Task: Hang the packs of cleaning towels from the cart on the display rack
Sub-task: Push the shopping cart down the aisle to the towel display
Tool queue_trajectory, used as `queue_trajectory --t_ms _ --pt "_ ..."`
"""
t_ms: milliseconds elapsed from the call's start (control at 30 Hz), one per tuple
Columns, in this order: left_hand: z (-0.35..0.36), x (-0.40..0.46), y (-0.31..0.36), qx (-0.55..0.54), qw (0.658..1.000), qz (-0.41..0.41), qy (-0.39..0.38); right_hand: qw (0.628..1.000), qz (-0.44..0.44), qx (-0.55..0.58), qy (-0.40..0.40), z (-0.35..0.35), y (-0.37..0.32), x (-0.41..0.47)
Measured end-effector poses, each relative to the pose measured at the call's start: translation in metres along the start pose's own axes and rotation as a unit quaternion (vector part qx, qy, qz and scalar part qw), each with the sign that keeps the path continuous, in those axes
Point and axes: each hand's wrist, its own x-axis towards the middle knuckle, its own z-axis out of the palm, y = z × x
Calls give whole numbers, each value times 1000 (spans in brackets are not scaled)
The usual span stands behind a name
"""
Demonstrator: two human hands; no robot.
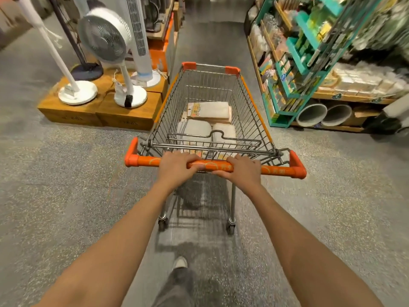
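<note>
Both arms are stretched forward, palms down. The left hand and the right hand grip the orange handle of the wire shopping cart, fingers curled over it, close together near its middle. The packs of cleaning towels lie flat on the cart's bottom. A teal display rack stands ahead on the right, standing fans on the left.

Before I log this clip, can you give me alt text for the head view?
Both hands, left hand and right hand, grip the orange handle of a wire shopping cart holding packs of cleaning towels. Standing fans are at left, a teal display rack at right.
</note>
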Motion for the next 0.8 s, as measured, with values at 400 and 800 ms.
queue_trajectory --t_ms 400,800 --pt "-9 183 -55 -70 997 -14 3 999 10 13 -28 -11 21 193" --pt "-22 371 -95 -112 991 -71 -4 1000 -21 -11 -20 -24 57 383"
